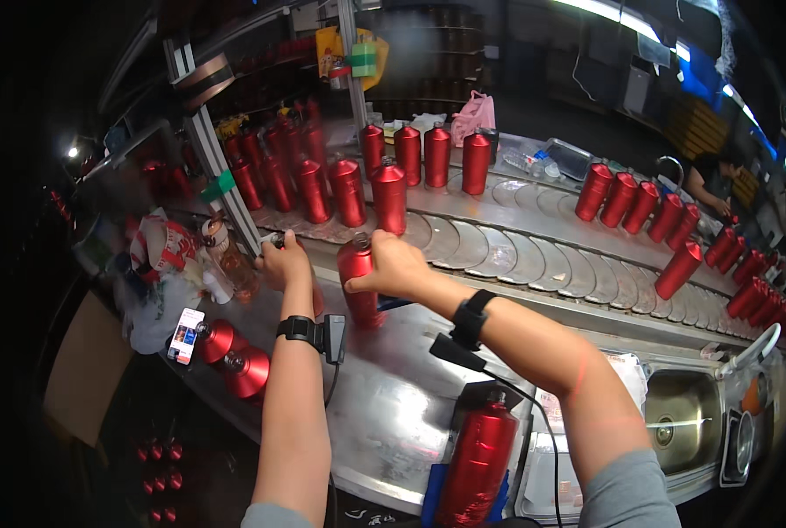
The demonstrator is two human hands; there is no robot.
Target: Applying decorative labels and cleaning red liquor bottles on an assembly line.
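My right hand (395,267) is closed around the upper body of a red metal bottle (363,304), which stands nearly upright over the near steel worktop. To its left, my left hand (286,262) is curled shut around the upper part of another red bottle (317,296). That bottle is mostly hidden behind my hand and wrist. Just beyond my right hand, a red bottle (389,201) stands at the edge of the slatted conveyor. Two more red bottles (247,373) are beside my left forearm. Another large red bottle (479,458) leans on blue material near the front edge.
A curved-plate conveyor (534,260) runs across, with red bottles (314,189) grouped at left and more at right (644,204). A phone (185,336), a plastic bag (151,299) and a metal post (221,176) are at left. A sink (679,414) lies right; another person (719,180) works far right.
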